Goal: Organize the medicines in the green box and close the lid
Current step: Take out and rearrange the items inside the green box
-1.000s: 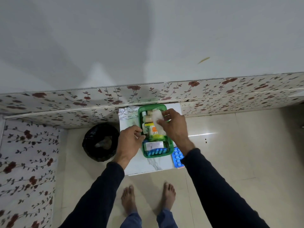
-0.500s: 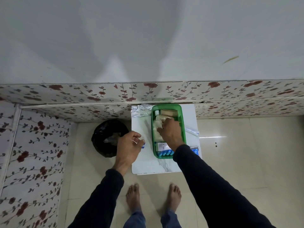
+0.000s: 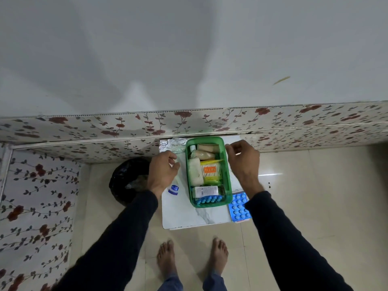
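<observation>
The green box (image 3: 228,185) stands open on a small white marble-look table (image 3: 184,215). Inside lie a white bottle, beige rolls (image 3: 206,148), a white cotton wad (image 3: 195,173), a yellow and orange packet (image 3: 211,171), a white carton (image 3: 205,191) and a blue blister strip (image 3: 207,200). My left hand (image 3: 162,171) hovers left of the box with fingers loosely curled and nothing visible in it. My right hand (image 3: 243,160) is at the box's far right rim, fingers apart, holding nothing. A small blue-capped jar (image 3: 173,189) lies on the table by my left wrist.
A blue blister pack (image 3: 239,207) overhangs the table's right edge. A foil strip (image 3: 173,144) lies at the far left corner. A black bin (image 3: 128,181) stands on the floor to the left. The floral-papered wall is just behind; my bare feet are below.
My right hand has come out of the box to its right rim. My left hand has let go of the small blue-capped jar, which now lies on the table.
</observation>
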